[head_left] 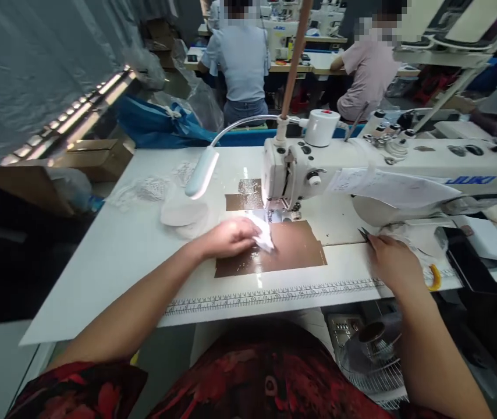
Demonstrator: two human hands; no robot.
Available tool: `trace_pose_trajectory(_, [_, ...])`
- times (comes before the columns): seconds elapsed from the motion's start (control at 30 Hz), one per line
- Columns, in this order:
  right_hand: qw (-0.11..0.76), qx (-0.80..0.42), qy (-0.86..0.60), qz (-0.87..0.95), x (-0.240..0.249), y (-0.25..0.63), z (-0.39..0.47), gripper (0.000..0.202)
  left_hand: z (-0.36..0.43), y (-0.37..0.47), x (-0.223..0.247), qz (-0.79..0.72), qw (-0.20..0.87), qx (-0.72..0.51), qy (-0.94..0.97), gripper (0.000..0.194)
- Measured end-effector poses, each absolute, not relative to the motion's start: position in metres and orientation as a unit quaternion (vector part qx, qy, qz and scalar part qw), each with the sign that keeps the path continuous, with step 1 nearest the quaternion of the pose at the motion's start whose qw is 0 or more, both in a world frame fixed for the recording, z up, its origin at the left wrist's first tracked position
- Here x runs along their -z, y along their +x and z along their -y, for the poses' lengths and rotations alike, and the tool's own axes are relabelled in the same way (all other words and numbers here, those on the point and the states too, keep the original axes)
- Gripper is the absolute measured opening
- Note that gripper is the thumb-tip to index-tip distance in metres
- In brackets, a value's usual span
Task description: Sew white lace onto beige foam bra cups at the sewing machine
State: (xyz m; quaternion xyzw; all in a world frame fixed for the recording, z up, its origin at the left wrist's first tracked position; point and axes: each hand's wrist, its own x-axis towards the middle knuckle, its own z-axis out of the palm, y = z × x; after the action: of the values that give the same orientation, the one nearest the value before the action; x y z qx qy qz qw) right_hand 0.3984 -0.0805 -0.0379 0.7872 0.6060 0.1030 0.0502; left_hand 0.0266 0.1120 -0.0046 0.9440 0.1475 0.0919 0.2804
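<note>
My left hand (235,235) is closed on a small piece of white fabric (265,237) just in front of the needle and presser foot (269,215) of a white sewing machine (301,169). The fabric lies over a brown taped sheet (292,244) on the table. My right hand (394,262) rests near the table's right side, its fingers wrapped round dark thread snips (364,234) whose tips point left; the rest of the tool is hidden under the hand. Beside the right wrist is a yellow ring-shaped piece (435,278); I cannot tell whether it belongs to the snips.
White fabric pieces (183,212) and lace (148,189) lie left of the machine, under a bent lamp (202,173). A dark phone (467,256) and white box (486,237) are at right. A printed ruler (270,295) runs along the front edge. Two people sit working ahead.
</note>
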Motion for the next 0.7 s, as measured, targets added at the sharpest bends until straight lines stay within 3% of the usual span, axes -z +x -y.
trace_pose_trajectory(0.1, [0.036,-0.098,0.772,-0.627,0.046,0.404,0.074,0.041,-0.083,0.028,-0.007,-0.088,0.329,-0.048,0.939,0.029])
trace_pose_trajectory(0.23, [-0.019,-0.104,0.77,-0.629,0.043,0.4,0.072,0.03,-0.076,0.021,-0.004,-0.226,0.35,-0.107,0.903,0.054])
trace_pose_trajectory(0.43, [-0.217,-0.161,0.709,-0.652,0.037,0.383,0.08,0.027,-0.099,0.021,0.006,-0.371,0.415,-0.107,0.824,0.074])
trace_pose_trajectory(0.57, [-0.29,-0.091,0.713,-0.631,0.031,0.355,0.084,0.027,-0.101,0.028,0.011,-0.374,0.469,-0.105,0.793,0.063])
trace_pose_trajectory(0.7, [-0.356,0.101,0.697,-0.614,0.03,0.325,0.08,0.029,-0.098,0.027,0.015,-0.344,0.594,-0.113,0.719,0.038])
